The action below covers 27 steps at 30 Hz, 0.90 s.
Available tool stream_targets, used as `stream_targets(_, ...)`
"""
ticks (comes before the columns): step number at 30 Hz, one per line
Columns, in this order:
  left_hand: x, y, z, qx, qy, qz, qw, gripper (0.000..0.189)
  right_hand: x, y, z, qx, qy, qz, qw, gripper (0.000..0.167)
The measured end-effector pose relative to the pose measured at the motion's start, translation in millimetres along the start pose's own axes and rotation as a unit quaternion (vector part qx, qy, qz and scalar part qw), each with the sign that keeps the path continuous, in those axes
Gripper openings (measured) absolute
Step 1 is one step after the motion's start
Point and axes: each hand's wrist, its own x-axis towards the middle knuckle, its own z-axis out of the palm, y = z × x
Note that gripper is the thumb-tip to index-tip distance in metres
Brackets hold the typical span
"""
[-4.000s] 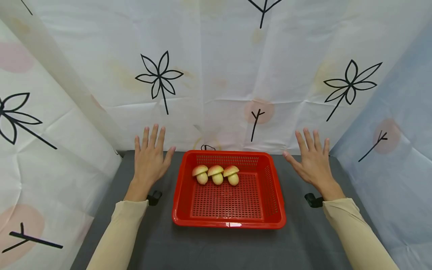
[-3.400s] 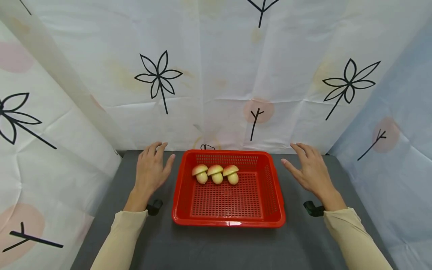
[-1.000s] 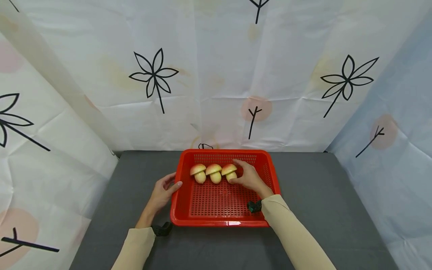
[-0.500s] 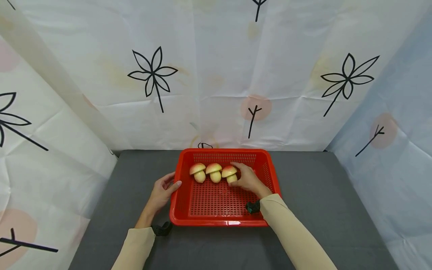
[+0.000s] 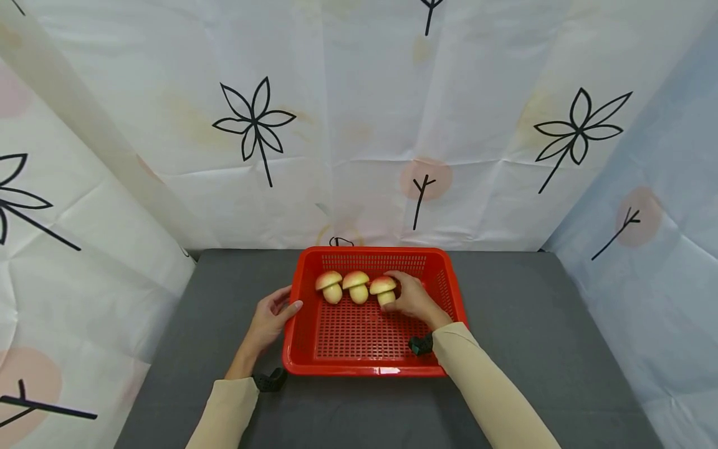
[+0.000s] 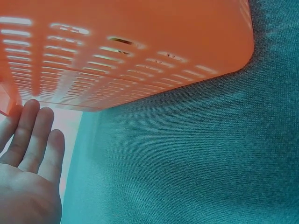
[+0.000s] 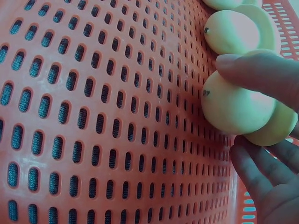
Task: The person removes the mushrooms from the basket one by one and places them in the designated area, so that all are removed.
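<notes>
Three toy mushrooms with red-and-yellow caps and pale stems stand in a row near the back of a red plastic basket (image 5: 376, 370). My right hand (image 5: 417, 301) reaches inside and grips the rightmost mushroom (image 5: 383, 285), thumb on one side and fingers on the other. In the right wrist view, the thumb lies across the pale stem (image 7: 236, 109) of this mushroom, close above the perforated floor. The middle mushroom (image 5: 357, 288) and the left mushroom (image 5: 330, 288) sit beside it. My left hand (image 5: 269, 321) holds the basket's left rim, thumb over the edge and fingers along the outer wall.
The basket stands on a grey cloth-covered table (image 5: 521, 324). White curtains (image 5: 359, 125) with black plant drawings hang behind and on both sides. Black camera straps sit on both wrists, the right strap (image 5: 421, 344) being above the basket floor.
Both hands were raised beside the basket at first. The left hand came to the left rim and the right hand took hold of the rightmost mushroom, which has shifted very slightly right.
</notes>
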Motion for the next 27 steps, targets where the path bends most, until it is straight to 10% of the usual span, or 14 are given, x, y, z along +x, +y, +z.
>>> stream_targets(27, -1.9, 3.7, 1.4, -0.009, -0.004, -0.007, 0.9999, 0.055, -24.5, -31.9, -41.5, 0.125, 0.060, -0.075, 0.9876, 0.079)
